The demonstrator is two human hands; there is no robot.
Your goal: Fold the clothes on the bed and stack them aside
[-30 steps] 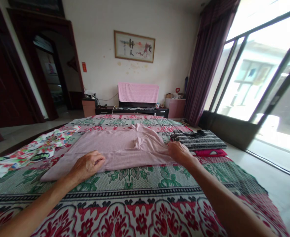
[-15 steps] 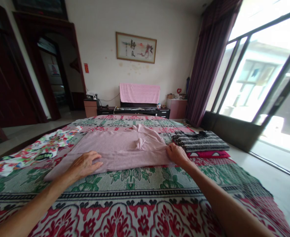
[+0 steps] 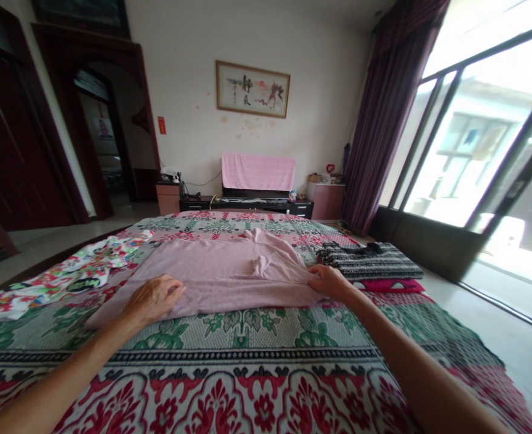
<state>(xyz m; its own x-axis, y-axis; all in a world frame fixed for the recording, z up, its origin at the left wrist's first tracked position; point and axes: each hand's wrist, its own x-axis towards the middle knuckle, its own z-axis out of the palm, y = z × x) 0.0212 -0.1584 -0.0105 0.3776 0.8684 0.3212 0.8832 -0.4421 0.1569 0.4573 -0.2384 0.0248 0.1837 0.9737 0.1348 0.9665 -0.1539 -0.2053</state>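
Observation:
A pale pink top [image 3: 221, 262] lies across the bed, its near side folded over and its collar end bunched towards the right. At the near left part of the fabric, my left hand [image 3: 155, 296] rests with its fingers curled together on the cloth. My right hand [image 3: 332, 282] pinches the top's right end between thumb and fingers. Just beyond that hand sits a folded black-and-white knit garment [image 3: 374, 260] on a red folded piece [image 3: 395, 286].
A patterned blanket [image 3: 266, 361] in red, green and white covers the bed. Crumpled multicoloured clothing [image 3: 80, 271] lies along the left edge. Past the far edge stands a low black cabinet [image 3: 248, 206] with a pink towel [image 3: 257, 172] above it. Glass doors [image 3: 456, 144] are on the right.
My left hand's fingers have drawn in from spread to curled on the pink top. The right hand keeps its pinch at the right end. The view has shifted slightly.

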